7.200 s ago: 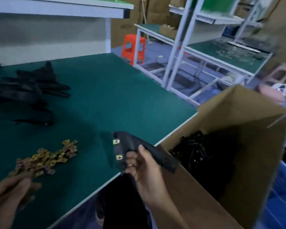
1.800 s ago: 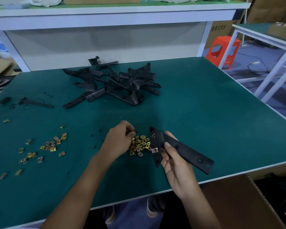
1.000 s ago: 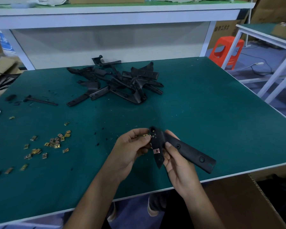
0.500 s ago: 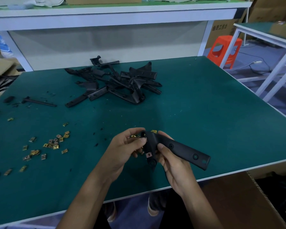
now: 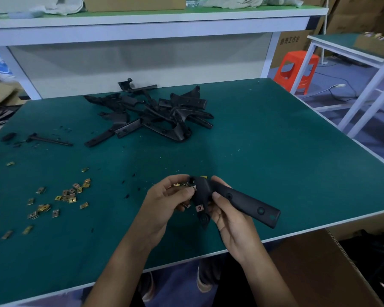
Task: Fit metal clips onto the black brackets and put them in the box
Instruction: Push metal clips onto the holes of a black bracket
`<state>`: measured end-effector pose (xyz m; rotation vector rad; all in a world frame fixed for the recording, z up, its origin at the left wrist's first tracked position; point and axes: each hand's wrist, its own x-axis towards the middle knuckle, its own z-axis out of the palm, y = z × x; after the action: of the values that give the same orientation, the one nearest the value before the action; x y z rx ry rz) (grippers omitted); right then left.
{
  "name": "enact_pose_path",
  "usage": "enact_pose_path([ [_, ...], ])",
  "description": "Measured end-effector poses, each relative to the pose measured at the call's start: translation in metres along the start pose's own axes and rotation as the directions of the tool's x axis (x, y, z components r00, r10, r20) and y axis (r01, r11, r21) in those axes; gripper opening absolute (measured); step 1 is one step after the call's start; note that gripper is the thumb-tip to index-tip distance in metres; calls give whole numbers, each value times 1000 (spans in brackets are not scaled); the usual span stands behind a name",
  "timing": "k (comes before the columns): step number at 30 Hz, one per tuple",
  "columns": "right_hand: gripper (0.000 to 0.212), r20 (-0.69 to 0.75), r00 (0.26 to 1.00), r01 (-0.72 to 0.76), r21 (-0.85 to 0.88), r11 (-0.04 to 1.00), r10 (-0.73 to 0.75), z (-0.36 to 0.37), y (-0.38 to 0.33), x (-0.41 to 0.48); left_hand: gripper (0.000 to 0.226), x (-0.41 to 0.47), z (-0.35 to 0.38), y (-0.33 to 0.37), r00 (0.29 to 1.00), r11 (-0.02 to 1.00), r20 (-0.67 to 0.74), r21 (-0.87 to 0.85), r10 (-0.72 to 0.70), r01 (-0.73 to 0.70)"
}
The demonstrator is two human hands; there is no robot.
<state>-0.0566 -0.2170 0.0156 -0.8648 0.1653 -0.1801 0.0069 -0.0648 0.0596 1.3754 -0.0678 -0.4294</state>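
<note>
My right hand point(image 5: 227, 214) grips one black bracket point(image 5: 246, 201) at its bend, thumb on top. My left hand point(image 5: 166, 201) pinches one metal clip point(image 5: 194, 188) against its upper edge, and a second clip point(image 5: 199, 208) sits fitted just below. Some twenty loose clips point(image 5: 64, 197) lie left of my hands. One tangled pile of brackets point(image 5: 155, 114), too tangled to count, lies beyond them, and one box point(image 5: 315, 269) stands below-right.
</note>
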Motion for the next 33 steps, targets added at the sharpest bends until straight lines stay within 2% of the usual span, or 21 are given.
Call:
enact_pose_path([
  [7, 36, -44, 999, 11, 40, 999, -9, -1, 2, 1, 26, 0, -6, 2, 999, 998, -19, -51, -40, 39],
  [9, 35, -59, 998, -3, 76, 997, 7, -3, 2, 2, 23, -2, -11, 3, 999, 1000, -53, 11, -7, 8],
  [10, 36, -70, 997, -10, 94, 996, 16, -4, 1, 3, 20, -4, -17, 3, 995, 995, -91, 101, 33, -23],
  [11, 37, -80, 996, -16, 107, 994, 25, -5, 0, 3, 16, -5, -26, 3, 986, 970, -141, 239, 91, -55],
  [13, 41, -96, 994, -33, 121, 992, 44, -7, 1, 4, 9, -11, -56, 4, 937, 826, -252, 560, 243, -63],
  [15, 42, -96, 994, -42, 148, 988, 57, -8, -1, 5, 7, -18, -92, 8, 871, 657, -349, 752, 346, 41],
  [17, 39, -89, 994, -48, 185, 982, 65, -7, -2, 6, 10, -22, -122, 7, 812, 588, -429, 798, 396, 134],
  [21, 39, -80, 994, -57, 233, 971, 78, -6, -4, 7, 13, -16, -154, 5, 717, 531, -512, 815, 473, 232],
  [23, 39, -84, 994, -53, 233, 971, 74, -6, -4, 6, 16, -11, -166, 8, 676, 498, -533, 823, 509, 274],
  [25, 36, -89, 994, -47, 228, 972, 69, -6, -4, 5, 26, -6, -172, 13, 645, 416, -538, 839, 543, 350],
  [26, 37, -94, 993, -46, 229, 972, 69, -6, -3, 5, 32, -5, -167, 15, 642, 394, -528, 847, 556, 357],
  [27, 37, -101, 992, -46, 231, 972, 71, -5, -4, 6, 32, -3, -153, 15, 671, 390, -485, 869, 560, 304],
  [28, 38, -107, 991, -48, 233, 971, 75, -5, -4, 7, 26, -3, -133, 14, 731, 396, -403, 897, 551, 196],
  [30, 35, -109, 991, -55, 227, 972, 82, -4, -4, 8, 12, -4, -81, 3, 867, 391, -146, 919, 476, -59],
  [31, 34, -108, 991, -56, 222, 974, 81, -4, -4, 8, 9, -4, -56, -6, 910, 368, -17, 918, 415, -150],
  [33, 37, -111, 991, -50, 212, 976, 75, -5, -3, 8, 14, -2, -18, -26, 935, 304, 123, 925, 333, -230],
])
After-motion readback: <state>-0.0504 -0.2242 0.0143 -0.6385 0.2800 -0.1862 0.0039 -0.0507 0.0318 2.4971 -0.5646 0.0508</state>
